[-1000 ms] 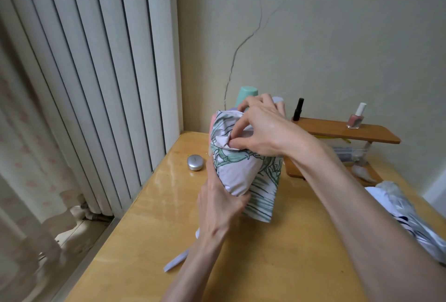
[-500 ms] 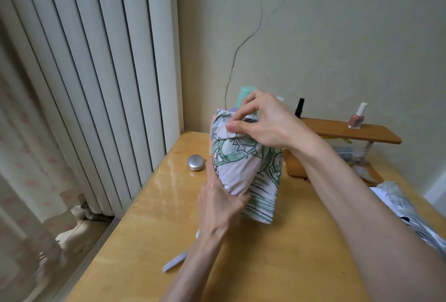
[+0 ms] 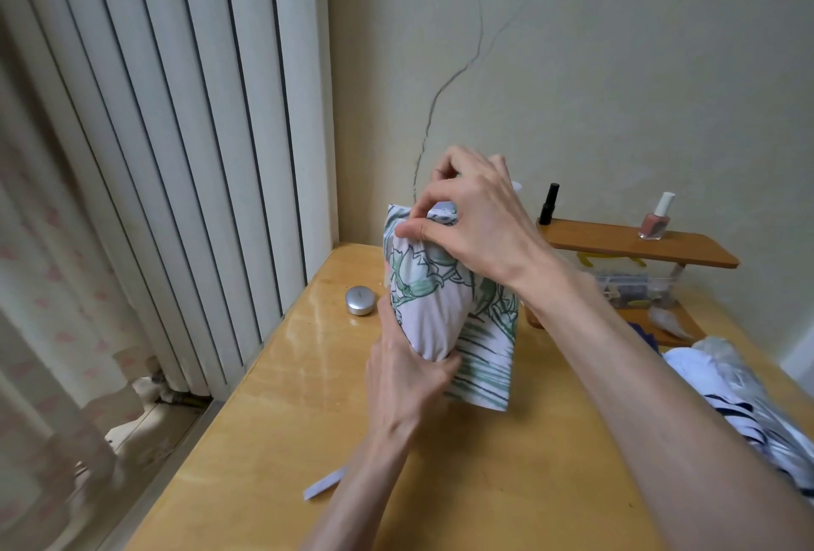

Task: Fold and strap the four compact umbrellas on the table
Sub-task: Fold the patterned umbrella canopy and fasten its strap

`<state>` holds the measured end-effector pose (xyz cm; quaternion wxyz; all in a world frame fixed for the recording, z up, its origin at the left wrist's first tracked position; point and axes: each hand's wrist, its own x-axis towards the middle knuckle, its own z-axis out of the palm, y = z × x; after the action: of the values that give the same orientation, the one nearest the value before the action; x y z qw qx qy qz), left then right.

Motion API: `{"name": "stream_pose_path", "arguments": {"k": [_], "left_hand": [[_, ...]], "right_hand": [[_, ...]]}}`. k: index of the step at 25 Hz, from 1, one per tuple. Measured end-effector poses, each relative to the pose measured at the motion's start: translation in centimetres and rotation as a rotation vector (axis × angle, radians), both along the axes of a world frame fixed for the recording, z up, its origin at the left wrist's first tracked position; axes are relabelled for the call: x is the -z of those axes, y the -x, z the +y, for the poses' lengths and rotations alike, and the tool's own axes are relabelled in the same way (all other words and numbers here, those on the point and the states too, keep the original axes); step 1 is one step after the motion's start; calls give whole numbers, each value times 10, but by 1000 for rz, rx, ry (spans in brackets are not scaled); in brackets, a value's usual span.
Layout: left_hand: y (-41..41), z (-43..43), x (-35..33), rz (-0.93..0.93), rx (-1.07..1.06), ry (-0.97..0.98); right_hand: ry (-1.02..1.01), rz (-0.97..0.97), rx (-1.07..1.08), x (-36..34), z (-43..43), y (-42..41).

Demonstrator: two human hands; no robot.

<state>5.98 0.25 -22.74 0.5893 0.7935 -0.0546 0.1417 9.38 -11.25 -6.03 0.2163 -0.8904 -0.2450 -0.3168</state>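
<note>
since the frame half a second before, the right hand had gone a little higher and to the left along the top of the floral umbrella, and it hid the teal thing that showed behind it earlier. its fingers were curled, and the thumb and first finger pinched a fold of the cloth at the upper left edge. the left hand had not moved: it gripped the lower part of the bundle from below, with the fingers wrapped round the cloth. the umbrella stood nearly upright, held above the worktop, with a loose flap hanging on its right side. a second umbrella, white with dark stripes, lay at the right edge of the worktop. a small silver tin sat just left of the hands, and a pale strip lay beside the left forearm.
</note>
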Motion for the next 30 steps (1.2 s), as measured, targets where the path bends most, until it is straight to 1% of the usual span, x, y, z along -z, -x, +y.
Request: {"name": "stream_pose_path", "arguments": {"k": [1,2,3,4,5,6,7,8,9,11,12,14,15,16,17,19,20,21,22,23,24,26,28,29,30], "left_hand": [[-1,1,0,3,-5,4],[0,1,0,5,-10,5],[0,1,-1,6,-16,5],[1,1,-1,4,-18,7],[1,1,-1,1,-15,15],[0,0,-1,-1,-9,22],[0,-1,0,-5,-3,26],[0,-1,0,-6,0,25],[0,0,0,-5,3,21],[1,-1,-1,-11,6,14],[3,-3,-1,-19,3,5],[8,-6,-4,-31,-3,-32],[10,-6,-6,-47,10,-43],[11,-6,-5,-64,29,-32],[10,-6,-4,-75,59,9],[6,-3,-8,-50,125,183],[2,1,-8,-7,130,277],[-2,5,-8,42,125,343],[-4,9,-8,94,129,378],[-6,12,-8,141,156,406],[-7,15,-7,182,195,434],[-6,16,-5,230,250,488],[-4,17,-8,272,293,591],[-4,17,-10,291,312,662],[-6,17,-10,306,324,724]], "right_hand": [[-61,75,-3,-2,1,0],[-171,175,-10,-1,1,-1],[-307,267,-35,1,3,-2],[-447,318,-74,5,4,-4],[-591,335,-110,8,5,-4],[-711,313,-115,10,5,-5],[-746,275,-88,8,1,-6],[-682,255,-56,4,-4,-7],[-567,293,-43,0,-9,-8],[-286,431,9,-2,-16,-8],[-182,431,64,1,-16,-9],[-35,286,212,12,-7,-16],[4,210,268,15,-2,-19],[-9,174,279,15,-1,-20],[-105,167,241,14,-5,-21],[-421,214,83,10,-26,-18],[-495,284,36,11,-37,-12],[-477,390,17,15,-44,-4],[-412,509,21,21,-48,4],[-350,579,22,31,-48,10],[-349,577,24,41,-48,14],[-515,511,38,51,-47,23],[-684,549,13,59,-52,36],[-695,617,-41,66,-58,44],[-643,700,-110,73,-63,51]]}}
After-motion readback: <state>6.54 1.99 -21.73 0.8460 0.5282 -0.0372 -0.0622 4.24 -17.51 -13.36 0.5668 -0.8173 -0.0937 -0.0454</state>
